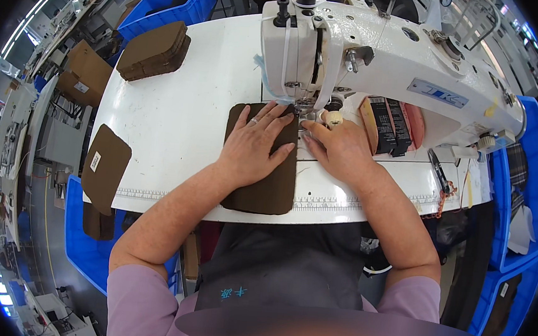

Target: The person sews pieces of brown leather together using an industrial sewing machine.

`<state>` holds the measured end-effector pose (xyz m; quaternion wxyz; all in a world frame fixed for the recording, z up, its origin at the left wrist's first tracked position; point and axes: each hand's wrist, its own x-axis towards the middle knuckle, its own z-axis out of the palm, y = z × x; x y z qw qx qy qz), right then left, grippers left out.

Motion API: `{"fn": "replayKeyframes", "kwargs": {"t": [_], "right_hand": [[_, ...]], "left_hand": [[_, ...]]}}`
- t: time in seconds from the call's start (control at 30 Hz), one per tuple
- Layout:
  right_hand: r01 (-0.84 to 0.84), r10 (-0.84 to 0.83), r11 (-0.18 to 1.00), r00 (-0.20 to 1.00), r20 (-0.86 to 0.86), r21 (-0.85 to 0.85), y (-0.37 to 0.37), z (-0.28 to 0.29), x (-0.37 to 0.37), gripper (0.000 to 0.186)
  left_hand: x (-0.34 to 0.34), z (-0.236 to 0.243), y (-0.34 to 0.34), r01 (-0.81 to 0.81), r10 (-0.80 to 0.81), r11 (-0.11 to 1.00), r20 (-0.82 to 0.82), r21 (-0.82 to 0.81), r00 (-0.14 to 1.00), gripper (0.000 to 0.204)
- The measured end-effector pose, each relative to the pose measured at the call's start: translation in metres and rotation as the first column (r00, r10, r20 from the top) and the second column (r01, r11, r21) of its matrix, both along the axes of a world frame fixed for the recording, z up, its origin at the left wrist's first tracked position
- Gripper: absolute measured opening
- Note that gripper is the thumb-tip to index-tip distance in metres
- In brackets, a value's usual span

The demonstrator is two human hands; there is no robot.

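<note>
The brown fabric piece [261,167] was laid flat on the white table [178,116], its far edge under the needle of the sewing machine [379,56]. It was pinned by the left hand [255,145], spread flat and grasping nothing. Its right edge was steadied by the right hand [340,149], fingers resting, not clenched. 1 stack of brown pieces [154,50] sat well apart.
</note>
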<state>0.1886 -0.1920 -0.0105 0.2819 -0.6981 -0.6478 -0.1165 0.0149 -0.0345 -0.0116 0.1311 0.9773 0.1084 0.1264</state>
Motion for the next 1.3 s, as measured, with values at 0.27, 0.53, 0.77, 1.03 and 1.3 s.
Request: {"fn": "replayKeyframes", "kwargs": {"t": [0.27, 0.53, 0.77, 1.03, 1.3], "right_hand": [[0.007, -0.009, 1.0, 0.998, 0.07, 0.023, -0.015, 0.015, -0.005, 0.015], [-0.082, 0.059, 0.991, 0.976, -0.212, -0.103, -0.065, 0.024, -0.044, 0.015], [-0.104, 0.083, 0.993, 0.959, -0.27, -0.064, -0.085, 0.015, -0.067, 0.023], [-0.153, 0.14, 0.988, 0.948, -0.285, -0.024, -0.07, 0.01, -0.073, 0.023], [-0.154, 0.155, 0.988, 0.985, -0.082, 0.021, -0.063, 0.001, -0.077, 0.017]], "left_hand": [[-0.035, 0.026, -0.005, 0.178, -0.154, 0.982, 0.29, -0.06, 0.945, 0.034], [-0.072, 0.025, -0.051, 0.384, -0.365, 0.918, 0.163, -0.1, 0.917, 0.016], [-0.068, 0.023, -0.046, 0.224, -0.161, 0.82, 0.164, -0.527, 0.973, 0.009], [-0.068, 0.022, -0.043, 0.017, -0.006, 0.691, 0.017, -0.722, 1.0, 0.008], [-0.07, 0.018, -0.04, 0.1, -0.039, 0.698, 0.102, -0.709, 0.994, 0.008]]}}
